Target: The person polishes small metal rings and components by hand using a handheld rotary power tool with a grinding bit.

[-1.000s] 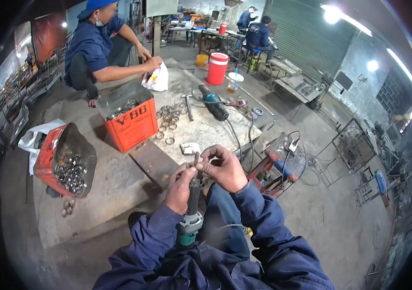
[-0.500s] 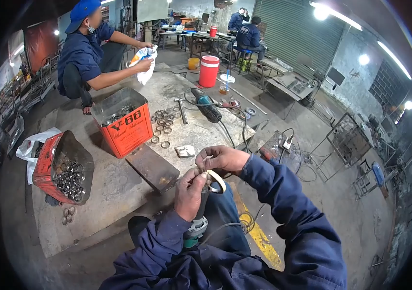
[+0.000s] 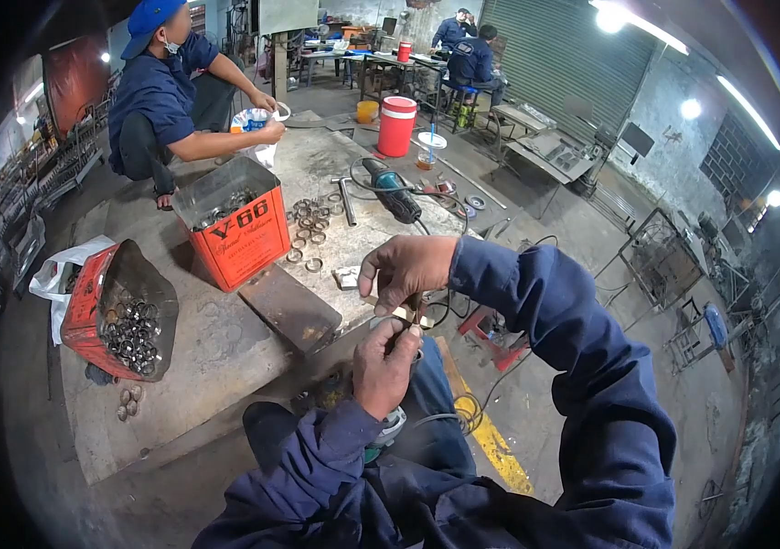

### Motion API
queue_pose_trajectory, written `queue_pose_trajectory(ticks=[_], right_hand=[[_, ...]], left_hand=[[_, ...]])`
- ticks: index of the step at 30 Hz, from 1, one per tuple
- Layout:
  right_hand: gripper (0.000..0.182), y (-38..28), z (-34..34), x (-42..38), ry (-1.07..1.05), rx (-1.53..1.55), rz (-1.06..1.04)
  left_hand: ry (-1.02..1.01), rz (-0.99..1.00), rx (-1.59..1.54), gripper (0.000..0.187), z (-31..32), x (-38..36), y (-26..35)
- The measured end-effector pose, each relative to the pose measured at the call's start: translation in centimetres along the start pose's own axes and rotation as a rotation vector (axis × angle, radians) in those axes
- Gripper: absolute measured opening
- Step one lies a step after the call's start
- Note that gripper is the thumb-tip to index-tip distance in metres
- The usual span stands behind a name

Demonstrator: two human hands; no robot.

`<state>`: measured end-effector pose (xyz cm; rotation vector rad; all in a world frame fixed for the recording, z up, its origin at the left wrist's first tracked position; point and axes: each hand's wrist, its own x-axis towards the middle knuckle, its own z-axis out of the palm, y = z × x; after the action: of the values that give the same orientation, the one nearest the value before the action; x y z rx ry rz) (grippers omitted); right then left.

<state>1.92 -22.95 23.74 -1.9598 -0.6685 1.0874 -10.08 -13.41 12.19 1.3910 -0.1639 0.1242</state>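
My right hand [image 3: 413, 272] is bent over a narrow pale strip [image 3: 424, 319] with a brownish side, its fingers closed on it. Just below, my left hand [image 3: 384, 368] pinches the lower part of the strip between thumb and finger. The exact grip is partly hidden by the fingers. Under my left hand, between my legs, stands a power tool with a grey head [image 3: 393, 426] and green body, mostly covered by hand and sleeve. Beyond my hands, a small white block [image 3: 346, 277] lies at the table edge.
On the metal-topped table [image 3: 216, 343] stand an orange V-66 tin [image 3: 248, 240] and a tipped orange tin [image 3: 88, 316] of metal rings. Loose rings [image 3: 309, 220], a hammer [image 3: 347, 201] and a teal power tool [image 3: 393, 194] lie behind. A co-worker [image 3: 157, 101] squats at left, handling a white bag.
My right hand has risen and turned over the left, and the strip, curved in a loop before, now shows mostly between my hands. The co-worker's hands have lowered the bag and now hold a pale ring.
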Motion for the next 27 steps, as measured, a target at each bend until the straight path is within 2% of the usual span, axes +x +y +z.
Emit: queue_pose_trajectory(ticks=[1,2,3,5,7,9,10,11,12,13,14,16,21,23,24,25,27], right_hand=[[0.033,-0.8,0.4,-0.1,0.010,-0.068,0.046],[0.034,-0.9,0.5,0.4,0.039,-0.249,-0.055],[0.034,-1.2,0.7,0.4,0.038,-0.247,-0.055],[0.035,-2.0,1.6,0.1,0.192,-0.543,-0.210],[0.038,-1.5,2.9,0.8,0.257,-0.388,-0.227],[0.039,-1.2,5.0,0.5,0.361,-0.416,-0.333],[0.040,-0.5,6.1,0.6,0.435,-0.387,-0.380],[0.040,0.0,7.3,0.6,0.517,-0.428,-0.423],[0.040,-0.1,8.5,-0.1,0.605,-0.445,-0.500],[0.041,-0.5,9.7,-1.1,0.693,-0.460,-0.576],[0.041,-0.9,10.6,-1.7,0.689,-0.456,-0.574],[0.041,-1.5,11.9,-2.6,0.752,-0.392,-0.743],[0.038,-0.4,12.9,-4.4,0.752,-0.261,-0.636],[0.041,-0.1,12.9,-5.2,0.729,-0.102,-0.540],[0.044,0.0,12.7,-5.8,0.750,-0.091,-0.352],[0.042,0.4,12.5,-5.9,0.774,-0.088,-0.273],[0.040,3.3,11.5,-4.7,0.876,-0.063,-0.348]], left_hand=[[0.001,-0.001,0.002,0.021,0.0,0.0,0.1],[0.017,0.007,0.028,0.020,0.1,0.0,0.2],[0.032,0.016,0.054,0.020,0.1,0.1,0.2],[0.012,0.008,0.114,0.020,-0.2,0.5,-0.2],[-0.007,-0.002,0.173,0.021,-0.5,0.9,-1.4],[0.089,0.702,0.681,0.022,-1.0,1.5,-4.4],[0.163,0.609,0.761,0.024,-1.3,1.9,-7.3],[0.165,0.508,0.696,0.025,-1.3,2.5,-7.8],[0.165,0.505,0.697,0.025,-1.3,2.4,-7.4],[0.132,0.439,0.593,0.026,-2.6,1.8,-7.1],[0.099,0.373,0.488,0.026,-3.1,1.7,-6.8],[0.035,0.241,0.279,0.028,-3.5,1.9,-5.7],[-0.113,-0.085,-0.243,0.033,-5.7,1.9,-3.4],[-0.164,-0.219,-0.456,0.035,-6.7,2.8,-2.2],[-0.182,-0.286,-0.562,0.036,-6.8,2.5,-1.9],[-0.090,-0.113,-0.331,0.028,-6.2,1.9,-1.1],[0.057,0.065,-0.120,0.031,-7.2,3.6,-6.2]])
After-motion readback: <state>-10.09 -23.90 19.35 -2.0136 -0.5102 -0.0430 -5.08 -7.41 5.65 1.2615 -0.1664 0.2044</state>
